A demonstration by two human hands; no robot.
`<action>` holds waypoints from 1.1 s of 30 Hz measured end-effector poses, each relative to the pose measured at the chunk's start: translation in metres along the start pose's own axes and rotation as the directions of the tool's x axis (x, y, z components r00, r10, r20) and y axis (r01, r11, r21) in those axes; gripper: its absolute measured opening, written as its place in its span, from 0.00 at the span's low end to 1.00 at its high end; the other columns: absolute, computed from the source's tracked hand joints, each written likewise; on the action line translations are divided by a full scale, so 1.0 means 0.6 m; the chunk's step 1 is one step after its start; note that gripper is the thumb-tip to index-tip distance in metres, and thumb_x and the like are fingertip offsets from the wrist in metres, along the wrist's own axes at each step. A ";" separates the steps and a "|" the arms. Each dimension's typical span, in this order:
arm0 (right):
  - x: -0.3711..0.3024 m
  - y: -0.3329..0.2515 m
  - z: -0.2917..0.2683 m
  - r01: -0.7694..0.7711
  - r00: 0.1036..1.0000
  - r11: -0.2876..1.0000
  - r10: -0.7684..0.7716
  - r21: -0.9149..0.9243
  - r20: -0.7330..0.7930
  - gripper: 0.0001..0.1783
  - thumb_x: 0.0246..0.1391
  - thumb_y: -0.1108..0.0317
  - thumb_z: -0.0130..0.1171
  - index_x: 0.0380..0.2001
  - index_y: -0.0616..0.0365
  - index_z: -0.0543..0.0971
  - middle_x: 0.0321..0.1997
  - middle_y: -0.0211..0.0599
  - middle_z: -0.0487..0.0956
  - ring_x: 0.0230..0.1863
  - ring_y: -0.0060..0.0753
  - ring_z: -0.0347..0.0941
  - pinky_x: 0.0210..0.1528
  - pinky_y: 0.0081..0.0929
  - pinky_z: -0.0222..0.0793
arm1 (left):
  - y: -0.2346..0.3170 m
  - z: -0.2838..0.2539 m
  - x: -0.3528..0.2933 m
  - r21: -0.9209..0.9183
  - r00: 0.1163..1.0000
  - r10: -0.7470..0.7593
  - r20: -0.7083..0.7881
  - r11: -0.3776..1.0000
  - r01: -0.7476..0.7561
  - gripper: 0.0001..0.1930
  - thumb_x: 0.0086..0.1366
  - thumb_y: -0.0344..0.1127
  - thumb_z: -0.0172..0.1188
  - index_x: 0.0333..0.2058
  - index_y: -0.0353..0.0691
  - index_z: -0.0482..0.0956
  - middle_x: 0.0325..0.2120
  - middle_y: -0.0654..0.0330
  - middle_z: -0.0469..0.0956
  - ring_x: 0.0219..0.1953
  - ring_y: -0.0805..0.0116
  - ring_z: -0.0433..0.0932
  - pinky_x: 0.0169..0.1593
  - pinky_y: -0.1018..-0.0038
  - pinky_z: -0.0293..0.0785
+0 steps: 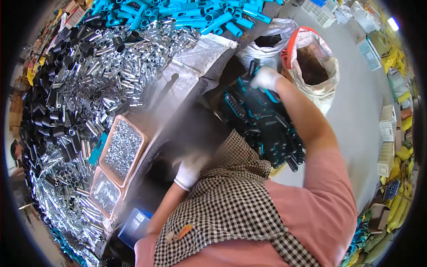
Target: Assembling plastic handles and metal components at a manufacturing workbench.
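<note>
My right hand (266, 79) hangs over seemingly finished tools (234, 105), my left hand (190, 171) lower, grips unclear to me; many metal parts (144, 55) remain.

Ribbed plastic pieces (235, 105), cloth apron (222, 200)

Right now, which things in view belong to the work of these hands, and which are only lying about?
Apparently with the work:
right gloved hand
black-and-teal ribbed pieces, around that hand
left gloved hand, near a blurred dark shape I cannot identify

Apparently lying about:
teal plastic tubes
peach tray of small metal parts
red-rimmed white sack
</note>
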State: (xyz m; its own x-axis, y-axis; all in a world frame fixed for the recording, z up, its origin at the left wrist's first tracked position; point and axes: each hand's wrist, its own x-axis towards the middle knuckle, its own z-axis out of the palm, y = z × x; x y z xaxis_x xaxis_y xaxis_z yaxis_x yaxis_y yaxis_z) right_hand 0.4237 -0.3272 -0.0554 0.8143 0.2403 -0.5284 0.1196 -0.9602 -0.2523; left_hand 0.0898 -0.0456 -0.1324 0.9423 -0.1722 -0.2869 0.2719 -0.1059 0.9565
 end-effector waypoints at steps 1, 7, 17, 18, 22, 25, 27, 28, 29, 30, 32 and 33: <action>0.046 0.008 0.029 -0.034 0.997 0.958 0.054 0.285 -0.062 0.18 0.43 0.55 0.61 0.25 0.62 0.84 0.27 0.46 0.83 0.27 0.42 0.80 0.36 0.38 0.75 | 0.006 0.004 0.002 0.045 0.999 -0.006 0.033 0.999 0.004 0.17 0.69 0.34 0.50 0.52 0.27 0.71 0.41 0.52 0.80 0.43 0.68 0.79 0.48 0.74 0.75; 0.157 -0.022 0.164 0.005 0.999 0.967 -0.015 -0.253 -0.038 0.20 0.47 0.56 0.58 0.37 0.60 0.84 0.44 0.49 0.81 0.48 0.48 0.78 0.47 0.40 0.75 | 0.061 -0.014 0.002 0.281 1.000 -0.011 0.009 0.960 0.008 0.17 0.66 0.35 0.53 0.46 0.26 0.76 0.40 0.52 0.81 0.41 0.70 0.79 0.45 0.75 0.74; 0.122 0.027 0.193 -0.038 0.885 0.988 -0.036 -0.150 -0.464 0.27 0.43 0.55 0.65 0.49 0.49 0.79 0.56 0.51 0.75 0.58 0.55 0.68 0.64 0.45 0.60 | 0.076 -0.003 0.033 0.284 0.980 -0.088 -0.180 0.949 0.137 0.16 0.65 0.43 0.57 0.41 0.36 0.80 0.38 0.49 0.81 0.43 0.54 0.80 0.48 0.66 0.75; 0.122 0.036 0.209 -0.045 0.849 0.987 -0.044 -0.155 -0.527 0.27 0.45 0.54 0.65 0.50 0.48 0.78 0.57 0.50 0.74 0.59 0.56 0.66 0.64 0.45 0.60 | 0.086 -0.002 0.034 0.297 0.985 -0.056 -0.164 0.949 0.103 0.16 0.65 0.43 0.56 0.43 0.37 0.80 0.39 0.48 0.81 0.43 0.53 0.80 0.49 0.66 0.75; 0.146 0.093 0.246 0.178 0.856 0.969 -0.068 0.170 -0.513 0.20 0.50 0.57 0.62 0.45 0.52 0.81 0.51 0.52 0.77 0.56 0.55 0.69 0.61 0.43 0.62 | 0.118 -0.014 -0.001 0.228 0.955 -0.107 -0.276 0.958 0.173 0.19 0.65 0.46 0.56 0.46 0.37 0.79 0.42 0.49 0.80 0.46 0.55 0.80 0.51 0.67 0.74; 0.085 0.059 0.241 0.250 0.793 0.908 0.007 0.336 -0.609 0.19 0.52 0.60 0.61 0.45 0.60 0.80 0.48 0.51 0.77 0.52 0.53 0.71 0.58 0.41 0.64 | 0.128 -0.029 -0.046 0.145 0.922 -0.056 -0.382 0.982 0.119 0.17 0.65 0.43 0.57 0.44 0.35 0.79 0.41 0.50 0.81 0.44 0.58 0.80 0.51 0.68 0.74; 0.030 0.008 0.218 0.419 0.657 0.872 -0.100 0.251 -0.748 0.15 0.52 0.70 0.60 0.43 0.65 0.79 0.47 0.51 0.77 0.50 0.49 0.72 0.56 0.38 0.66 | 0.140 -0.051 -0.076 0.065 0.892 -0.020 -0.452 0.996 0.056 0.16 0.66 0.42 0.57 0.44 0.35 0.80 0.40 0.50 0.81 0.43 0.60 0.80 0.50 0.69 0.74; -0.001 -0.024 0.208 0.536 0.593 0.804 -0.141 0.258 -0.793 0.13 0.52 0.74 0.60 0.42 0.66 0.79 0.46 0.50 0.78 0.49 0.48 0.73 0.55 0.37 0.67 | 0.133 -0.060 -0.089 0.066 0.854 0.041 -0.519 0.998 -0.008 0.15 0.66 0.40 0.57 0.43 0.34 0.80 0.39 0.51 0.81 0.42 0.62 0.80 0.49 0.69 0.74; -0.036 -0.066 0.193 0.650 0.541 0.722 -0.222 0.236 -0.811 0.12 0.52 0.79 0.57 0.42 0.67 0.78 0.45 0.48 0.77 0.47 0.46 0.73 0.54 0.36 0.67 | 0.135 -0.071 -0.104 0.062 0.816 0.063 -0.574 0.998 -0.034 0.15 0.65 0.39 0.57 0.43 0.34 0.80 0.37 0.52 0.81 0.41 0.62 0.80 0.48 0.69 0.75; -0.064 -0.107 0.179 0.737 0.450 0.661 -0.328 0.139 -0.831 0.12 0.52 0.79 0.57 0.42 0.67 0.77 0.44 0.48 0.77 0.47 0.46 0.73 0.54 0.37 0.67 | 0.145 -0.082 -0.120 0.008 0.785 0.060 -0.616 0.998 -0.070 0.16 0.64 0.42 0.57 0.41 0.34 0.80 0.33 0.51 0.82 0.36 0.61 0.81 0.44 0.69 0.76; -0.119 -0.194 0.150 0.879 0.299 0.476 -0.513 0.023 -0.804 0.13 0.50 0.81 0.56 0.41 0.67 0.76 0.43 0.48 0.76 0.46 0.46 0.72 0.54 0.38 0.67 | 0.167 -0.105 -0.152 -0.138 0.750 0.018 -0.662 0.980 -0.145 0.15 0.65 0.40 0.57 0.42 0.34 0.79 0.30 0.55 0.82 0.32 0.67 0.81 0.40 0.72 0.77; -0.136 -0.234 0.144 0.931 0.252 0.363 -0.581 0.031 -0.773 0.13 0.48 0.81 0.56 0.40 0.67 0.75 0.42 0.47 0.76 0.43 0.44 0.72 0.51 0.36 0.68 | 0.170 -0.120 -0.161 -0.163 0.730 -0.013 -0.683 0.977 -0.136 0.14 0.66 0.39 0.56 0.42 0.33 0.79 0.29 0.56 0.81 0.32 0.70 0.80 0.38 0.73 0.77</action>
State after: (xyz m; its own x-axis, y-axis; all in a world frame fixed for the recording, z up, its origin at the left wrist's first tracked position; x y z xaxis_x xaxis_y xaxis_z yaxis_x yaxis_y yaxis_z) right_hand 0.2916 -0.1997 -0.0470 0.5753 0.5089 0.6404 0.7842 -0.1207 -0.6086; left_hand 0.0406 0.0310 -0.0030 0.8182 0.5442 -0.1855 0.1698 0.0796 0.9823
